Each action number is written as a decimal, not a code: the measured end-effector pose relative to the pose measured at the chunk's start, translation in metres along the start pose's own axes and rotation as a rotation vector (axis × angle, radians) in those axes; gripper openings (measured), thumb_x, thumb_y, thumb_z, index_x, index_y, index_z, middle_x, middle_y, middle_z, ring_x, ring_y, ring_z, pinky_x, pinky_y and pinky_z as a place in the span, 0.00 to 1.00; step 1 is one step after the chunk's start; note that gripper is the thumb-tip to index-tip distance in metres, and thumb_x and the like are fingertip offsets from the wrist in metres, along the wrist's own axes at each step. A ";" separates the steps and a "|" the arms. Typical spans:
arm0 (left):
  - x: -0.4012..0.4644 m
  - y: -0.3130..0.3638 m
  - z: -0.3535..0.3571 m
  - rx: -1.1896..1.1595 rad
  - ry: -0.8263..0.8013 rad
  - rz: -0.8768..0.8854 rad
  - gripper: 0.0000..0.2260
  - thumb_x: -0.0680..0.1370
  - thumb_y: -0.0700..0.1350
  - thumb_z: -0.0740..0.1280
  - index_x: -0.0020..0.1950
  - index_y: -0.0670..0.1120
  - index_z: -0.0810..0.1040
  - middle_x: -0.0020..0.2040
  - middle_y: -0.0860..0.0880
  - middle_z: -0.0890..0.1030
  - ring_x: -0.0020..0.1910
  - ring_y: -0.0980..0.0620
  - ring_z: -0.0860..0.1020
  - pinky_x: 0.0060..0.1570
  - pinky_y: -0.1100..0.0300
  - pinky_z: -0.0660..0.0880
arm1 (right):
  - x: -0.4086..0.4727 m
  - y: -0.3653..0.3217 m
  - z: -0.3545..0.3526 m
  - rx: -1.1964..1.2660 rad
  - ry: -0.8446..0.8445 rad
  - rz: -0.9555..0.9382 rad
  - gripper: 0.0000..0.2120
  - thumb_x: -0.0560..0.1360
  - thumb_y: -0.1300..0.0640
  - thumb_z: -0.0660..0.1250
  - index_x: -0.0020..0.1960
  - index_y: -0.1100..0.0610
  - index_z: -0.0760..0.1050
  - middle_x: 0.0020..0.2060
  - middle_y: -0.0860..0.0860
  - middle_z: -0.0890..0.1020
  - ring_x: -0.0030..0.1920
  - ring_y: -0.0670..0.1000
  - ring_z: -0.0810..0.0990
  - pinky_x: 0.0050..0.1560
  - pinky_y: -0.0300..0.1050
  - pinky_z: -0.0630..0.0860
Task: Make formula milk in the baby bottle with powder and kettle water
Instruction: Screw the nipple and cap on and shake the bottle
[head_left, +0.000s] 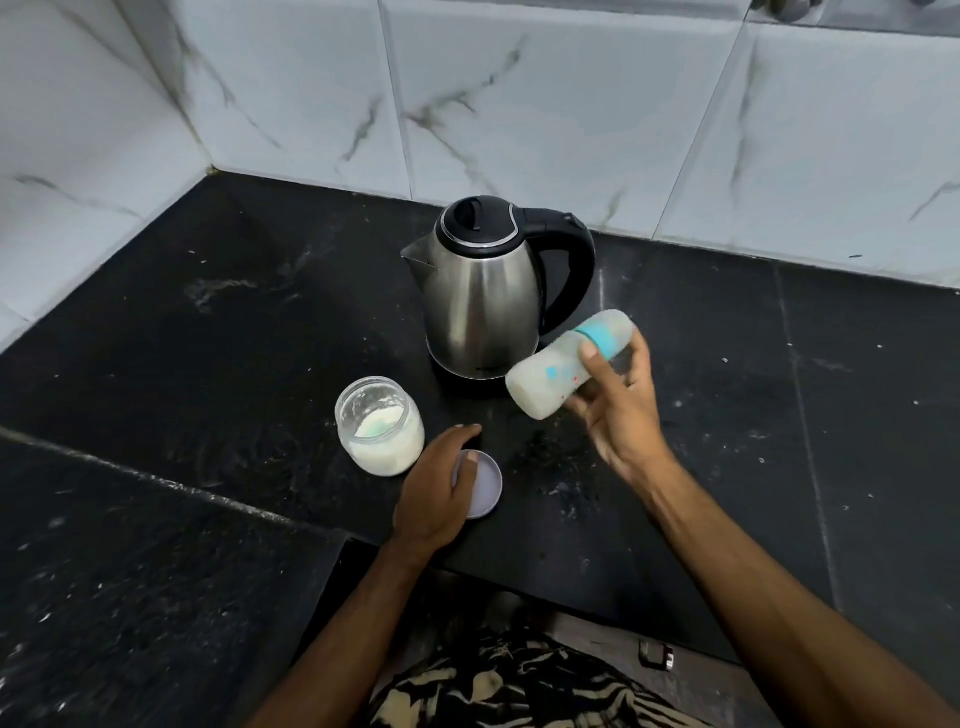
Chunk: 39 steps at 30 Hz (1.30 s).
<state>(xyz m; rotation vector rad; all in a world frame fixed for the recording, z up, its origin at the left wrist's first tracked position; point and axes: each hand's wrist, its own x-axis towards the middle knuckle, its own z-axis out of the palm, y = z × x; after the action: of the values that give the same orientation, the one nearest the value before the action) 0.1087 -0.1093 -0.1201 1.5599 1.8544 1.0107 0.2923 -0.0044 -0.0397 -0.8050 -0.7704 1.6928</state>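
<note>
On the left of the black counter (208, 364) stands the open glass jar (379, 426), upright, with white formula powder (382, 421) piled in the bottom and clinging to its walls. Just to its right, my left hand (441, 488) lies palm down over the jar's pale round lid (485, 491), which is flat on the counter; my fingers are loosely spread over it, thumb resting on its top, not clenched around anything.

Behind these, the steel kettle (483, 296) stands on the counter, its black lid closed, spout pointing left and handle to the right.

Right of the kettle's base, my right hand (618, 410) holds the baby bottle (566, 364) in the air above the counter, tilted nearly sideways, its base toward the jar and its capped end, with the teal ring (602, 338), up and to the right. My thumb and fingers curl around its middle. The bottle looks cloudy white inside; it is blurred.
</note>
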 end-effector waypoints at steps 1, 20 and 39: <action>0.000 0.000 0.000 -0.003 -0.002 0.001 0.19 0.80 0.47 0.58 0.68 0.43 0.76 0.67 0.50 0.78 0.68 0.51 0.74 0.70 0.59 0.66 | -0.002 0.001 -0.001 -0.039 -0.033 0.012 0.33 0.71 0.59 0.73 0.72 0.48 0.64 0.51 0.51 0.84 0.53 0.54 0.84 0.48 0.57 0.83; -0.001 0.005 -0.002 -0.013 0.011 -0.007 0.19 0.79 0.47 0.58 0.67 0.41 0.76 0.66 0.52 0.77 0.67 0.50 0.74 0.69 0.64 0.64 | -0.014 0.008 0.001 -0.233 -0.102 0.031 0.31 0.69 0.57 0.74 0.69 0.46 0.67 0.50 0.54 0.85 0.50 0.55 0.85 0.46 0.57 0.84; 0.003 -0.002 -0.002 -0.062 -0.083 -0.011 0.14 0.81 0.38 0.64 0.66 0.40 0.75 0.64 0.43 0.78 0.65 0.43 0.76 0.66 0.44 0.71 | -0.033 0.011 0.004 -0.453 -0.442 0.132 0.37 0.71 0.62 0.77 0.73 0.47 0.64 0.55 0.60 0.83 0.54 0.59 0.85 0.48 0.51 0.83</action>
<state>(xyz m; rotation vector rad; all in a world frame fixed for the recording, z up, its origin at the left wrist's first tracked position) 0.1058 -0.1069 -0.1203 1.5309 1.7570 0.9743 0.2903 -0.0397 -0.0424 -0.8038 -1.4697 1.8683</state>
